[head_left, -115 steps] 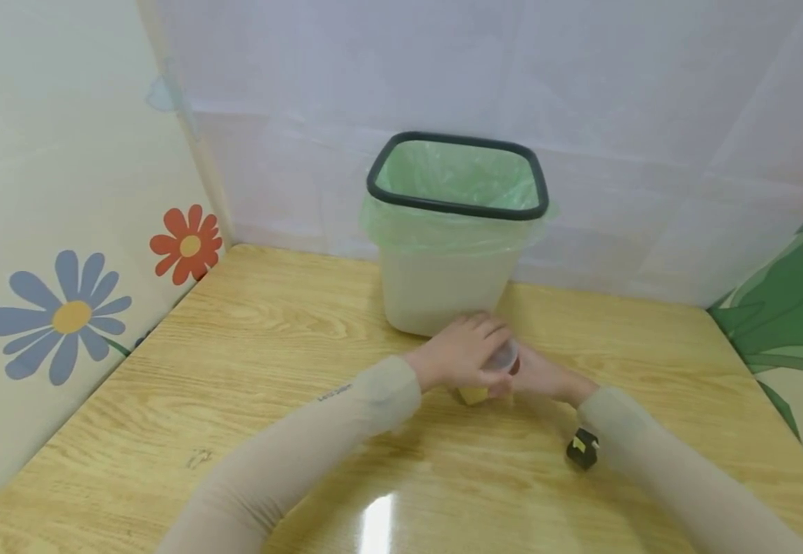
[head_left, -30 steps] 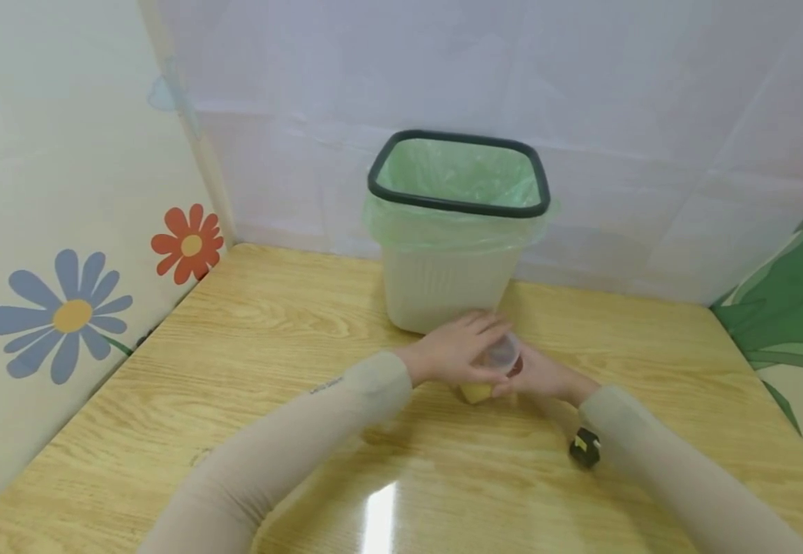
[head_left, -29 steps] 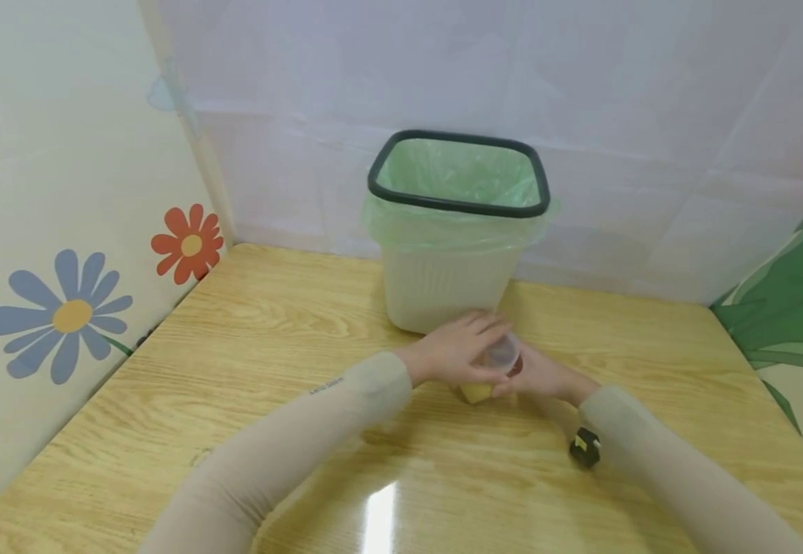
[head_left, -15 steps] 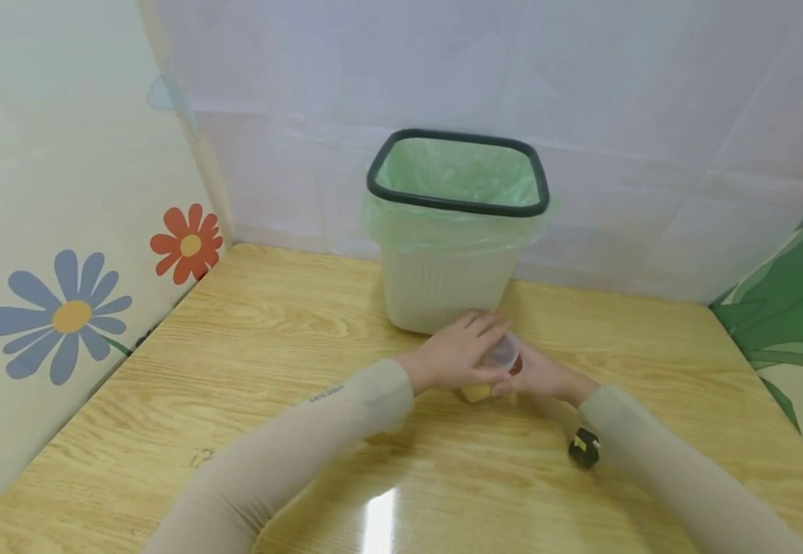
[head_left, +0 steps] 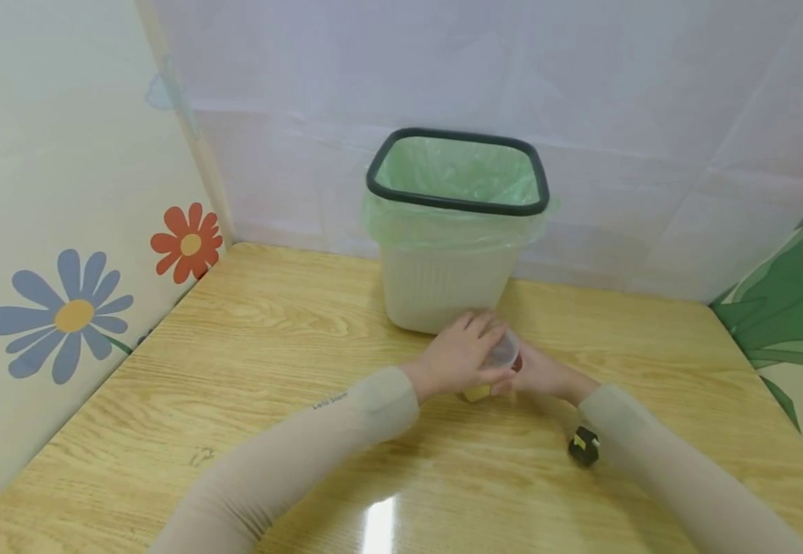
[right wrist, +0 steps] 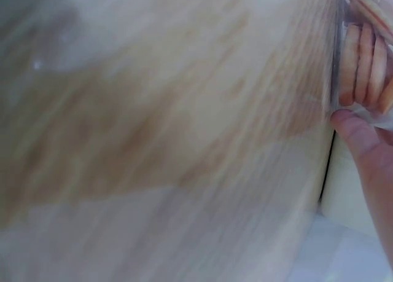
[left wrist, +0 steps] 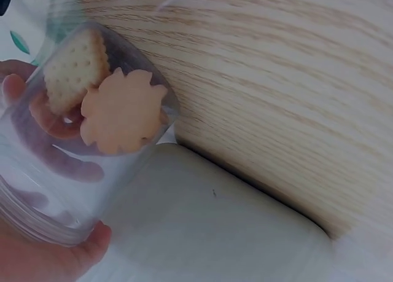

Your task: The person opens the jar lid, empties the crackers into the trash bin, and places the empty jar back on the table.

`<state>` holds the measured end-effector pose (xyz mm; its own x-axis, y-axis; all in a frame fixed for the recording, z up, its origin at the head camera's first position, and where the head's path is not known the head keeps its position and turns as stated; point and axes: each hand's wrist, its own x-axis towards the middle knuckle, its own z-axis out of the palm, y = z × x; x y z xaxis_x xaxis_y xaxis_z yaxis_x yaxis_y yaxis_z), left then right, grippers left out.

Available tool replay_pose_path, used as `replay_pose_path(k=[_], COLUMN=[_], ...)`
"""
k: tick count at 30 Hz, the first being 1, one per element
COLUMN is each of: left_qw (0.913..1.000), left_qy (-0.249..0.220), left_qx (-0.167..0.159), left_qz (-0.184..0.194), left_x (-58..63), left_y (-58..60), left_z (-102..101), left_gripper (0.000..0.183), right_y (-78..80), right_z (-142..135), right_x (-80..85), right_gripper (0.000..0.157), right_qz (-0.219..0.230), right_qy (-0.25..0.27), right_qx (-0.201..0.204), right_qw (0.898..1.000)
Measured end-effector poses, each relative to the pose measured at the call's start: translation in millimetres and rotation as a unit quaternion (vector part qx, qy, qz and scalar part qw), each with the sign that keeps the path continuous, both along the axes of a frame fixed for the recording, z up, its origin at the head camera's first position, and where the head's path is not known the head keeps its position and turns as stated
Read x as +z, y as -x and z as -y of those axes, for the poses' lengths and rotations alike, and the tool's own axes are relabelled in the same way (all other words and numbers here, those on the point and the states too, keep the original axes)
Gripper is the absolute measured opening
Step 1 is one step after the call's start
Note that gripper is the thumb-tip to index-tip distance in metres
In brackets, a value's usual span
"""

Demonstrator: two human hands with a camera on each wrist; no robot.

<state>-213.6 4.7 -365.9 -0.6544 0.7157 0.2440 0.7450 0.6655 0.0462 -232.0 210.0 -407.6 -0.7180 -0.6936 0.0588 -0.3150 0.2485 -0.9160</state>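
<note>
A clear plastic jar (head_left: pixel 503 350) is held between both hands just in front of the bin. Its cookies are plain in the left wrist view: a square biscuit (left wrist: pixel 73 70) and a scalloped round cookie (left wrist: pixel 126 113). My left hand (head_left: pixel 460 355) grips the jar's lid end (left wrist: pixel 46 223), with the thumb at the rim. My right hand (head_left: pixel 543 373) is wrapped round the jar's body; its fingers (left wrist: pixel 67 162) show through the clear wall. In the right wrist view, more cookies (right wrist: pixel 363 64) stand on edge behind the plastic, above the right thumb (right wrist: pixel 356 131).
A white bin (head_left: pixel 446 288) with a black rim (head_left: pixel 457 204) and green liner (head_left: pixel 457 169) stands behind the hands. The wood-grain table (head_left: pixel 291 308) meets a pale back wall (head_left: pixel 304 154). A small black device (head_left: pixel 584 446) sits by the right wrist.
My left hand has turned slightly at the lid, its wrist shifting a little toward me. The right hand and the jar have stayed nearly in place.
</note>
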Motion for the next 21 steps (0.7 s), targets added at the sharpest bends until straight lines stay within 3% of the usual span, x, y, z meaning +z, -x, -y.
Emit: replay_pose_path(k=[14,21], left_qw=[0.9975,0.9954], left_qy=[0.003,0.029], left_qx=[0.068,0.075], left_qz=[0.019,0.053], left_x=[3.4,11.6], left_y=[-10.9,-7.4], left_z=[-7,-8], left_gripper=[0.07,0.072], right_y=[0.0,-0.3], right_z=[0,0], right_x=[0.7,1.4], right_gripper=[0.102,0.099], right_qz=[-0.01,-0.006], right_qy=[-0.006,-0.005], right_qx=[0.005,0.005], right_qw=[1.0,1.0])
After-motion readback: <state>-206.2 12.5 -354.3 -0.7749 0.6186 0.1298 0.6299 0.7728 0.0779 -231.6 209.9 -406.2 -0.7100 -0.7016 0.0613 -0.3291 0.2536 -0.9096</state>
